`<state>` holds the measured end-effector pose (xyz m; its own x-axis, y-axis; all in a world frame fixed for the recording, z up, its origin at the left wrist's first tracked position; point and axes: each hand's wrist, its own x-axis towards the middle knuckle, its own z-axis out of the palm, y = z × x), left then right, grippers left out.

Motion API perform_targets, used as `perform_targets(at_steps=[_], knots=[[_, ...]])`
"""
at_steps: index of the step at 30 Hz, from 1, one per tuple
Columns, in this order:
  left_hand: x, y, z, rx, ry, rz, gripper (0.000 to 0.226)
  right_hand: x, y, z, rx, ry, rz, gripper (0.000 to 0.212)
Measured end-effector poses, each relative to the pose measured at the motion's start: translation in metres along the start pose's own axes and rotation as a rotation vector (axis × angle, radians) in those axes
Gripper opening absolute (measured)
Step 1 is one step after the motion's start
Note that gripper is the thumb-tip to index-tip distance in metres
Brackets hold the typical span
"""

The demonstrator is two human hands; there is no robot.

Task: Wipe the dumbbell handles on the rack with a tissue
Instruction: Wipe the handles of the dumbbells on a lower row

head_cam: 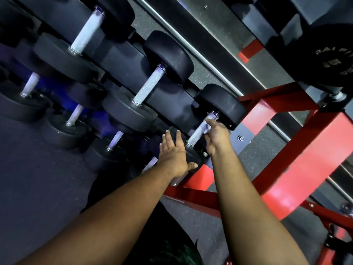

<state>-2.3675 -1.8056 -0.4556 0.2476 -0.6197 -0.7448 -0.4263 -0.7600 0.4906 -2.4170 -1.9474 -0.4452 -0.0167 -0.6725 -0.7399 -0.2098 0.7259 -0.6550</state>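
With the left hand (172,153) flat and open on the near dumbbell head (193,156), the right hand (216,135) pinches a tissue (205,129) against the handle (200,131) at four o'clock on the rack (282,134); wiping its full length while turning round it would serve best.

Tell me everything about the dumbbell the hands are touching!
The black round-ended dumbbell with a silver knurled metal handle lies slanted on the red metal rack, nearest its end. Its far black head sits upper right; the near one is partly hidden. The right hand presses something pale, seemingly a tissue, onto the handle. The left hand rests flat on the near head.
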Motion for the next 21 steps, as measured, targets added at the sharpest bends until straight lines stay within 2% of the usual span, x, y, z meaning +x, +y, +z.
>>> perform_targets(at_steps=[1, 3, 4, 6, 11, 15, 18, 21], knots=[[0.000, -0.001, 0.002, -0.005, 0.006, -0.001, 0.136, -0.004, 0.003, 0.000, -0.015, 0.010, -0.017, 0.013], [0.000, -0.001, 0.001, -0.012, 0.015, 0.006, 0.136, -0.005, 0.006, 0.001, -0.017, 0.040, -0.026, 0.005], [0.000, -0.001, 0.002, -0.012, 0.014, 0.007, 0.137, -0.005, 0.007, 0.004, -0.016, 0.049, -0.020, 0.009], [0.000, -0.001, 0.000, -0.013, 0.007, 0.005, 0.137, -0.001, 0.004, 0.008, -0.038, 0.007, 0.006, 0.023], [0.001, -0.002, 0.000, -0.008, -0.006, 0.004, 0.137, 0.003, 0.022, -0.008, -0.131, -0.061, 0.023, 0.010], [0.001, -0.002, 0.002, -0.017, 0.003, 0.006, 0.137, -0.002, 0.031, -0.014, -0.179, -0.123, 0.117, 0.022], [0.002, -0.002, 0.001, -0.013, 0.000, -0.002, 0.138, 0.018, 0.011, -0.005, 0.051, -0.046, 0.043, 0.024], [0.002, -0.002, 0.002, -0.015, 0.002, -0.002, 0.138, 0.013, 0.020, -0.005, -0.003, -0.023, -0.034, 0.011]])
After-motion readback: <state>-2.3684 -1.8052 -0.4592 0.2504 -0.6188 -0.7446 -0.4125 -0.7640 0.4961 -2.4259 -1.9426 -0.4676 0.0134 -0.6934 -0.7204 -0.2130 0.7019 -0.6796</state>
